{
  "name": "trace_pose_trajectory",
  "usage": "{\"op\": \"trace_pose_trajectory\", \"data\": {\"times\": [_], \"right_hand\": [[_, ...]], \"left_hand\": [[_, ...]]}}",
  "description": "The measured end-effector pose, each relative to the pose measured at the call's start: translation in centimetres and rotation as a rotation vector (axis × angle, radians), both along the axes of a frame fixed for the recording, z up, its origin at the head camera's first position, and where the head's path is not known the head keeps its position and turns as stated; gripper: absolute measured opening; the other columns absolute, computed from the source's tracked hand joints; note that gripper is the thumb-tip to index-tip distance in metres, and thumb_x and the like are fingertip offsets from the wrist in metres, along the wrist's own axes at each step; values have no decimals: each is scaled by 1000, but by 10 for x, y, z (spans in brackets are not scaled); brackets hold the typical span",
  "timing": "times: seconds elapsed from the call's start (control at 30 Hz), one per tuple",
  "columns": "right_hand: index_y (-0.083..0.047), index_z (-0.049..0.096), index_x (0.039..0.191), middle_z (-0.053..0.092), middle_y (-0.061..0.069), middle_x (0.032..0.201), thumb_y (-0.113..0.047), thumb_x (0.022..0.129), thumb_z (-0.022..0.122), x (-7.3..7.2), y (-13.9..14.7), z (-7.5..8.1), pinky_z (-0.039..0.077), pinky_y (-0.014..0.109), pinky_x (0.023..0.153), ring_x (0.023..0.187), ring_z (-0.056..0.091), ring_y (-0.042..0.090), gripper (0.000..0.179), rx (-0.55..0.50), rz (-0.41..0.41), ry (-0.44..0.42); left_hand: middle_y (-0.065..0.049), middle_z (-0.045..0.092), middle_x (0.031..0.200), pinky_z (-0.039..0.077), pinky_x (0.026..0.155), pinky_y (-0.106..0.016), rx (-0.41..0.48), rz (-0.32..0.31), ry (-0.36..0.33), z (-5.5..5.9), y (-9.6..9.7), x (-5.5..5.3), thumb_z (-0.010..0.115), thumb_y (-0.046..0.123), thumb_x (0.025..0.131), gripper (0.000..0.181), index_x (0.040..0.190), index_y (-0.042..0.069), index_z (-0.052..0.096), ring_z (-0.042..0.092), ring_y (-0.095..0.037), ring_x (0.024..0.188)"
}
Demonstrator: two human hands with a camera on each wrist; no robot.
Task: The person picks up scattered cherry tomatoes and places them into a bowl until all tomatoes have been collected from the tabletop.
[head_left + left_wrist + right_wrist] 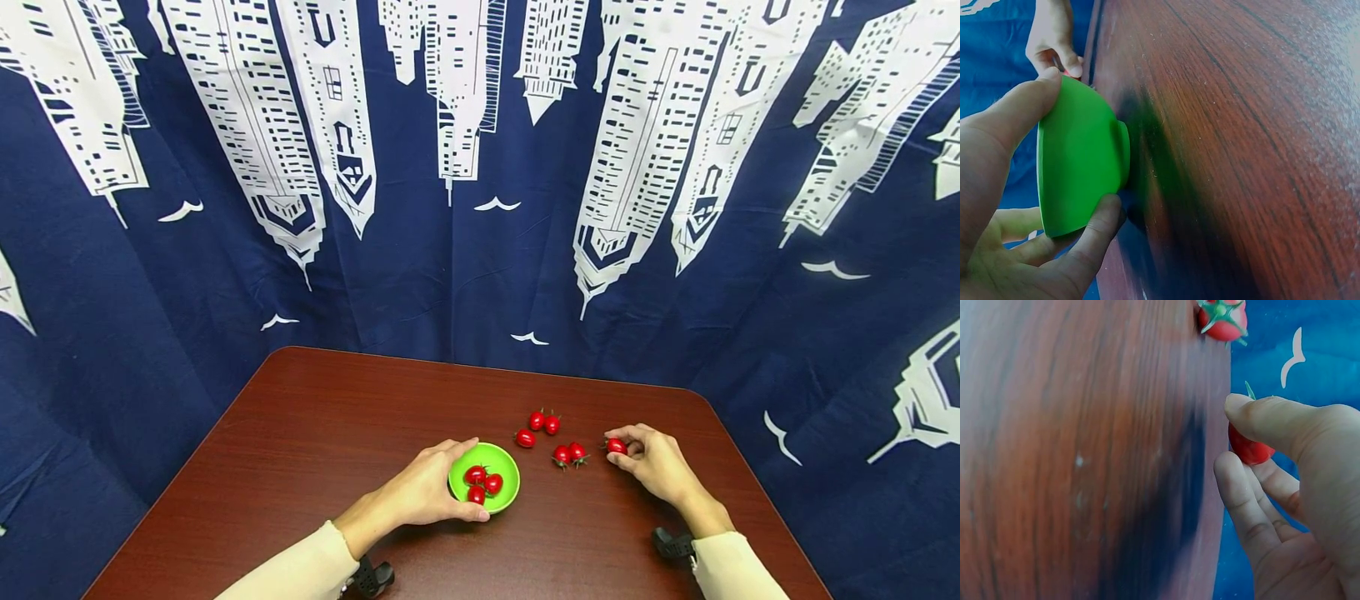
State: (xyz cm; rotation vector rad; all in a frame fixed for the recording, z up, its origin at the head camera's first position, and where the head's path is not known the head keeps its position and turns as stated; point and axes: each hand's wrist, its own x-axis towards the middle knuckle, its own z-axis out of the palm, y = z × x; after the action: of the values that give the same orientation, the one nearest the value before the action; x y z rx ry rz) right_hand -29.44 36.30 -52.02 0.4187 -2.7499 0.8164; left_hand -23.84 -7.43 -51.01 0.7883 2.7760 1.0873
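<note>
My left hand (429, 486) grips a small green bowl (512, 492) by its sides, thumb on the near rim and fingers round the far one. Three red cherry tomatoes (476, 475) lie inside it. The left wrist view shows the bowl's outer wall (1079, 156) and foot close over the tabletop; whether they touch is unclear. Off to the right, my right hand (656, 460) pinches one cherry tomato (1250, 447) between thumb and fingers, its green stem poking up past the thumb. That tomato is held above the table.
Between the hands, several loose cherry tomatoes lie on the brown wooden table (360, 400): a pair (562, 456) nearest the right hand and a group (525, 438) farther back. Behind the table hangs a blue cloth (420, 275) with white printed buildings.
</note>
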Motion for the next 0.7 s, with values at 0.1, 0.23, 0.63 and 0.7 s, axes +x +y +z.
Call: {"op": "trace_pose_trajectory", "data": {"times": [0.1, 0.23, 0.63, 0.7], "right_hand": [[-11, 88, 121, 78, -2, 101, -9, 93, 99, 1, -5, 2, 56, 20, 73, 82, 64, -1, 30, 0, 8, 18], [-9, 88, 121, 78, 0, 101, -6, 93, 98, 2, -11, 6, 57, 20, 71, 80, 64, -1, 30, -7, 29, 32], [-6, 87, 124, 78, -2, 102, -3, 94, 97, 11, -37, 22, 62, 21, 72, 80, 67, 2, 33, -17, 95, 53], [-6, 87, 124, 77, -2, 100, -3, 93, 97, 12, -42, 24, 62, 21, 71, 78, 67, 1, 33, -18, 110, 60]], "left_hand": [[-11, 71, 156, 60, 120, -58, 0, 6, -6, 0, 0, 0, 106, 53, 81, 114, 171, 5, 56, 68, -33, 138], [-11, 71, 155, 59, 119, -59, -1, 15, -8, -1, 0, 0, 107, 54, 80, 114, 171, 6, 57, 67, -35, 139], [-10, 72, 153, 60, 117, -58, 3, 17, -10, -2, -1, 1, 106, 55, 80, 114, 171, 7, 57, 67, -34, 137], [-10, 72, 153, 60, 117, -58, 3, 17, -9, -1, 0, 1, 106, 55, 80, 114, 171, 7, 57, 67, -33, 137]]}}
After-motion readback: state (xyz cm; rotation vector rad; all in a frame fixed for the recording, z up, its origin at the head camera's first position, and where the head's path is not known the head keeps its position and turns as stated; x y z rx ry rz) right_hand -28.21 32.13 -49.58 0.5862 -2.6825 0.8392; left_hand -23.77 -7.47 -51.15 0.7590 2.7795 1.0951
